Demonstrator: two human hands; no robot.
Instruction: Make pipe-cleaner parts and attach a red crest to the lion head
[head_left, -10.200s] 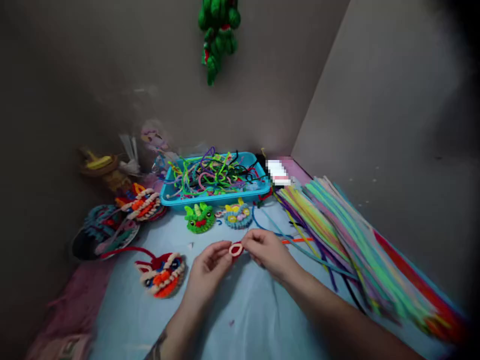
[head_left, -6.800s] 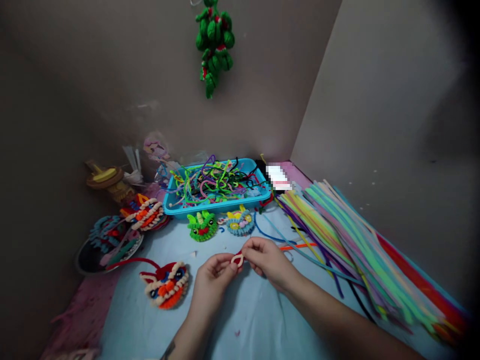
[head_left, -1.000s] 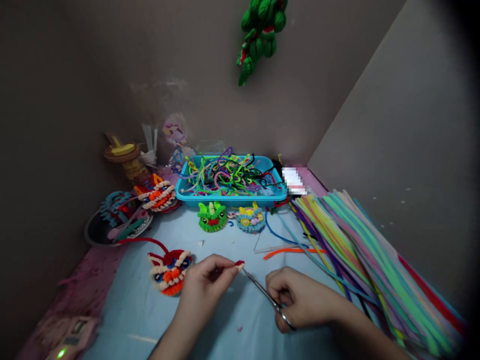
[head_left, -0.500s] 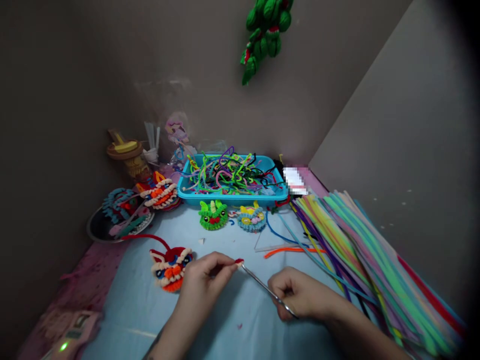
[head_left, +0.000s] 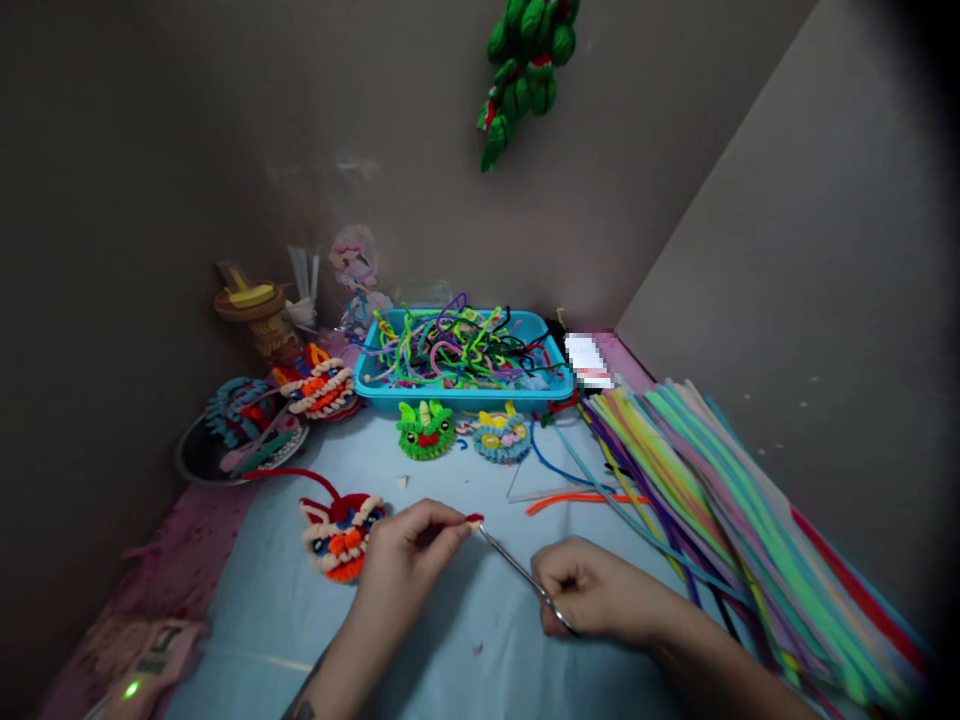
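My left hand is closed, thumb and forefinger pinching a small red and cream fuzzy piece, likely pipe cleaner. Slim silver scissors are gripped in my right hand, its fingers curled round the handle end. Their tip meets the small piece right at my left fingertips. Whether the blades are apart is too small to tell. Just left of my left hand lies a red, cream and orange lion-head figure, partly covered by that hand. A long red stem runs from its top.
Behind my hands lie a green animal head and a blue one. A blue tray holds tangled pipe cleaner scraps. Many long pipe cleaners spread at right. At left are a metal bowl and a pink device.
The scissors and my right hand have shifted slightly left, and the small red piece has turned a little between my left fingertips. The rest looks the same.
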